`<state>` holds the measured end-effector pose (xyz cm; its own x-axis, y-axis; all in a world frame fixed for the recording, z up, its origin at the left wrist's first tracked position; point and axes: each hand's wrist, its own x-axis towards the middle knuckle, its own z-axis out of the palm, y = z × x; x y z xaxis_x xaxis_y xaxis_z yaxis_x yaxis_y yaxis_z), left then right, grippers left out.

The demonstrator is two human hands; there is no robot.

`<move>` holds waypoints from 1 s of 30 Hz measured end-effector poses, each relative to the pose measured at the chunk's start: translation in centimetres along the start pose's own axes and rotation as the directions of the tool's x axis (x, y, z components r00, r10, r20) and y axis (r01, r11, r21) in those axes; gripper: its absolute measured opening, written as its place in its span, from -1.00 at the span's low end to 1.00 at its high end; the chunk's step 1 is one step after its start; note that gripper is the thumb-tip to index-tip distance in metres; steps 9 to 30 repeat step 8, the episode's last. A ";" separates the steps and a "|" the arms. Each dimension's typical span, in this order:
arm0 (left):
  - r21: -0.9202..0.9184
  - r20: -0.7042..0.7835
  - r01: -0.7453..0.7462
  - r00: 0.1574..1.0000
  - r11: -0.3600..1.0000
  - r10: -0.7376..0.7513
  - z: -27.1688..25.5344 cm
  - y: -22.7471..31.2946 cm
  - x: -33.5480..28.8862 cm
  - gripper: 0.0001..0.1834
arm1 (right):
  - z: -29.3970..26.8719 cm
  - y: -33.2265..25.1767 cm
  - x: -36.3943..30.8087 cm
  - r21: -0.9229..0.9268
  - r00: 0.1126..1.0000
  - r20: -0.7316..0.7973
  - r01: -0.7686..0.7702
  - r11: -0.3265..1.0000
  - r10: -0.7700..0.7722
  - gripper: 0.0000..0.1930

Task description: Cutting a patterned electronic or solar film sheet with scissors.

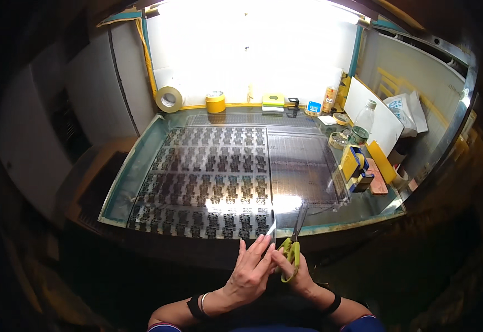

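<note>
A large clear film sheet (213, 182) with rows of dark printed patterns covers much of the glass-topped light table. Its near right edge curls up and catches the light. At that edge is my left hand (248, 274), back upward, its fingertips against the film and its little finger spread away; the thumb is hidden. Beside it, my right hand (302, 276) is closed around scissors (290, 257) with green handles. The dark blades point away from me, over the table's front rim, and look slightly parted. Both hands are close together just in front of the table.
Along the back stand a tape roll (169, 99), yellow tape (215, 102) and a small loupe (293, 103). To the right are a plastic bottle (365, 116), a tape dispenser (354, 163) and a leaning white board (371, 105). A raised green rim (125, 171) borders the table.
</note>
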<state>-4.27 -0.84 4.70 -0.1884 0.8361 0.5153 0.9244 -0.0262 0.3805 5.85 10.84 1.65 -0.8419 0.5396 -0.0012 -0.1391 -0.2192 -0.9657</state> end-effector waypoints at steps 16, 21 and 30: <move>0.050 -0.160 0.068 0.985 0.996 -0.060 -7.8 -2.3 -2.4 -0.22 | -4.8 -3.6 -0.4 -0.094 0.981 -0.182 0.053 0.994 -0.069 -0.84; 0.050 -0.160 0.068 0.985 0.996 -0.060 -7.8 -2.3 -2.4 -0.22 | -4.8 -3.6 -0.4 -0.094 0.981 -0.182 0.053 0.994 -0.069 -0.84; 0.050 -0.160 0.068 0.985 0.996 -0.060 -7.8 -2.3 -2.4 -0.22 | -4.8 -3.6 -0.4 -0.094 0.981 -0.182 0.053 0.994 -0.069 -0.84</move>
